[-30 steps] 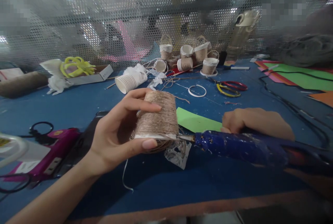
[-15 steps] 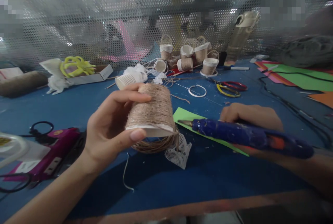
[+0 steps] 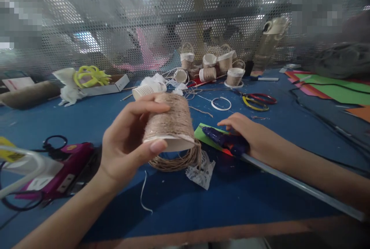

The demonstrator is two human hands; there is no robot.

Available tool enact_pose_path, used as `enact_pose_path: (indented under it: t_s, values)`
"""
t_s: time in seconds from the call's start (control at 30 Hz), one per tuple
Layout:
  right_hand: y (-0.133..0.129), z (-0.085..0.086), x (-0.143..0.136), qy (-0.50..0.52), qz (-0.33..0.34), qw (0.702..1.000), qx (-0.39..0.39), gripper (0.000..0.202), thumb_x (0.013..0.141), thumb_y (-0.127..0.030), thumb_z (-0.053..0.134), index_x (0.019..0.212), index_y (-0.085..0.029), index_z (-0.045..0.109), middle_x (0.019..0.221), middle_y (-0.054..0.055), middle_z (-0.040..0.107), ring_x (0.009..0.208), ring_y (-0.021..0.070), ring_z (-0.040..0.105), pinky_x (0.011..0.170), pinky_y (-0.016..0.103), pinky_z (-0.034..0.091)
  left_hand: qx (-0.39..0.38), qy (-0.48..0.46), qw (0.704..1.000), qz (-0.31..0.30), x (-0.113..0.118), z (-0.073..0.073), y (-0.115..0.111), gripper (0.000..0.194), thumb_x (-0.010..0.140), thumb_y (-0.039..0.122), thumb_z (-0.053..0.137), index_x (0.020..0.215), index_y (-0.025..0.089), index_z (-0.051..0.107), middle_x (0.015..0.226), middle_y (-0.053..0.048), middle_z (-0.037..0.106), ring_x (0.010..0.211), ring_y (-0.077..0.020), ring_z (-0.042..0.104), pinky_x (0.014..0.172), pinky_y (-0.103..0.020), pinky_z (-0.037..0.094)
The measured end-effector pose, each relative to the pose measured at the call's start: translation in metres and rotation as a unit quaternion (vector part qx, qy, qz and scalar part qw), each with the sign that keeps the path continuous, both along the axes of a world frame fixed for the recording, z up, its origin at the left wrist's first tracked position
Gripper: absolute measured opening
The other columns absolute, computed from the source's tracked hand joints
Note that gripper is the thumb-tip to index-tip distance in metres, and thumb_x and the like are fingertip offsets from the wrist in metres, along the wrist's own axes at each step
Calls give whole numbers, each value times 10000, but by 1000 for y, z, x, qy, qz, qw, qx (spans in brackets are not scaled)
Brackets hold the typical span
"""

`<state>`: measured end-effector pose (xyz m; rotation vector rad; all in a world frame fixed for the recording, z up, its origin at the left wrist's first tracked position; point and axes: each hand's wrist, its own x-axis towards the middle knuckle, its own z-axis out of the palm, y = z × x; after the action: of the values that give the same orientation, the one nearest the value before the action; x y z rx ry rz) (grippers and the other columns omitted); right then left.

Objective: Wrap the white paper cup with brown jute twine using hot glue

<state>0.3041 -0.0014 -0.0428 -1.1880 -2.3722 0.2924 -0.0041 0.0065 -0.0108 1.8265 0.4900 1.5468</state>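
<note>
My left hand point(image 3: 124, 137) grips a paper cup point(image 3: 170, 121) wound with jute twine, thumb on its white rim and fingers over the twine. The cup is tilted, with its open end towards me. Beneath it lies a coil of brown twine point(image 3: 170, 163), beside a piece of white lace point(image 3: 200, 172). To the right, my right hand point(image 3: 243, 131) is closed at the back of a blue glue gun point(image 3: 222, 139), with a fingertip stretched forward. The gun rests low over a green paper strip point(image 3: 201, 133). A clear glue stick point(image 3: 300, 183) sticks out behind it.
Several twine-wrapped baskets point(image 3: 225, 62) stand at the back near a perforated metal screen point(image 3: 162, 21). Scissors point(image 3: 257, 102) and a white ring point(image 3: 221, 103) lie in front of them. A magenta power strip point(image 3: 66, 172) is at left, coloured paper point(image 3: 335, 87) at right.
My right hand has brought the glue gun down and left onto the green strip, and its long glue stick now shows. The left hand still holds the cup in nearly the same pose.
</note>
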Motion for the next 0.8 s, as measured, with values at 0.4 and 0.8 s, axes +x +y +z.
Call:
enact_pose_path:
  t_s: [0.4,0.8]
  values:
    - [-19,23,-5,116,59,990,-52,393,889,-111,595,1226,-310,561,1307,44,636,1208,235,612,1041,403,503,12,61,998,-32,7,-1,-5,419,800,345,867,1189,240,751,1289,-87,608,1244,-233,618,998,-291,559]
    - [-35,22,-36,240,80,952,-171,213,862,-294,806,937,-228,618,859,-30,652,740,117,581,634,236,487,77,218,973,10,9,-4,-18,426,878,355,799,1271,277,656,1399,-90,544,1296,-285,567,1112,-424,516]
